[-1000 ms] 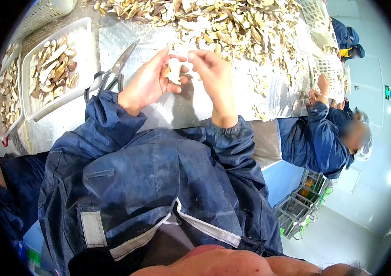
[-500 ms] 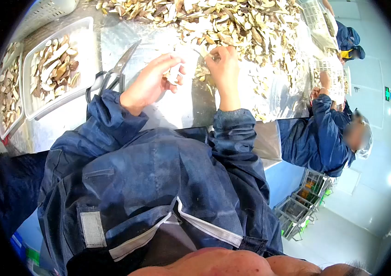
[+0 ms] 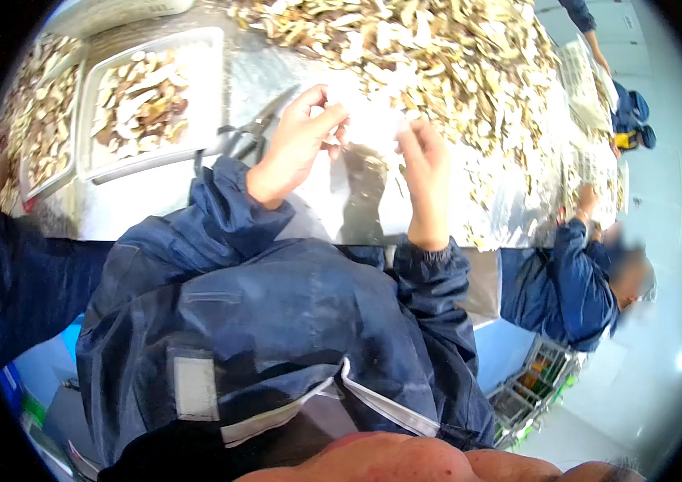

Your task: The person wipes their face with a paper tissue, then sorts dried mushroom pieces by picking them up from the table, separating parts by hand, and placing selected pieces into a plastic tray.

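Note:
My left hand (image 3: pixel 297 145) is held over the bright tabletop, its fingers curled around pale mushroom slices that are mostly washed out by glare. To its right is my right hand (image 3: pixel 427 165), thumb and fingers pinched together near the edge of the pile; the glare hides what is between the fingertips. The two hands are apart, fingertips facing each other. Beyond them spreads a large heap of sliced mushrooms (image 3: pixel 485 92). A pair of scissors (image 3: pixel 259 124) with dark handles lies on the table just left of my left hand.
On the left stands a white tray (image 3: pixel 152 161) of mushroom slices, with another filled tray (image 3: pixel 50 183) beside it. White baskets (image 3: pixel 586 80) line the far right. A co-worker in blue (image 3: pixel 570 285) works at the right, and another blue sleeve (image 3: pixel 28 281) shows at the left.
The whole view has shifted, so the table appears farther right and slightly lower. My right hand has drawn back from the heap toward me. My left hand stays curled.

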The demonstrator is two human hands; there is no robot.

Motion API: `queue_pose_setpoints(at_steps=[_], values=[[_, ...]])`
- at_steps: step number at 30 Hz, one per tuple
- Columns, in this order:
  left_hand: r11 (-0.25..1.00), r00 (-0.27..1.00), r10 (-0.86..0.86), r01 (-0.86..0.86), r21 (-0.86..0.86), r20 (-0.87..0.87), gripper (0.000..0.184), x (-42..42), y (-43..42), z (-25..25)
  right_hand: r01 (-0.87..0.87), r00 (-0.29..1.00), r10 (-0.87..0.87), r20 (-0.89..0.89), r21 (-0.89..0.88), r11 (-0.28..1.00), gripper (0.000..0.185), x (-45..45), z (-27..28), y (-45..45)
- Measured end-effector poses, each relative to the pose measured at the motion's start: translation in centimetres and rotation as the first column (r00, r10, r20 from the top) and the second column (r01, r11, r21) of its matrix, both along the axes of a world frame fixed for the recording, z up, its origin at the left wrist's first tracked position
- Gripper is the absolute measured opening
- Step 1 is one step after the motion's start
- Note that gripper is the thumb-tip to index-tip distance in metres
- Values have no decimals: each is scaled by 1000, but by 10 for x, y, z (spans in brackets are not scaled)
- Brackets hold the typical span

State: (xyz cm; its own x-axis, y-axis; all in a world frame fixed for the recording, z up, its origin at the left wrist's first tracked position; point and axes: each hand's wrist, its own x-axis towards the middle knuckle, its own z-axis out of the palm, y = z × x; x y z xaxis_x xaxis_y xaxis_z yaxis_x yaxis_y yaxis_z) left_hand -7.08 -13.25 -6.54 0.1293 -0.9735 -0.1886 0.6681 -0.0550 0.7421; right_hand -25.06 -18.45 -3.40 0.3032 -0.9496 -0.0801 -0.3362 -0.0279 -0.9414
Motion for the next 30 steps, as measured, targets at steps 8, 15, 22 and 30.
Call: queue_pose_setpoints(at_steps=[8,15,22,30], values=[[903,938,336,-294,-312,90,16,23,23,53,-574,817,547,-181,-340,745,38,98,-51,55],[941,966,250,-224,-255,72,16,31,21,45,-684,690,378,-617,-385,620,42,92,-38,54],[986,986,123,-134,-101,-109,18,22,9,25,-538,781,159,-604,-521,662,15,41,-19,56],[973,972,228,-225,57,-60,20,24,-5,9,-351,701,-122,-703,-488,799,41,67,-28,62]])
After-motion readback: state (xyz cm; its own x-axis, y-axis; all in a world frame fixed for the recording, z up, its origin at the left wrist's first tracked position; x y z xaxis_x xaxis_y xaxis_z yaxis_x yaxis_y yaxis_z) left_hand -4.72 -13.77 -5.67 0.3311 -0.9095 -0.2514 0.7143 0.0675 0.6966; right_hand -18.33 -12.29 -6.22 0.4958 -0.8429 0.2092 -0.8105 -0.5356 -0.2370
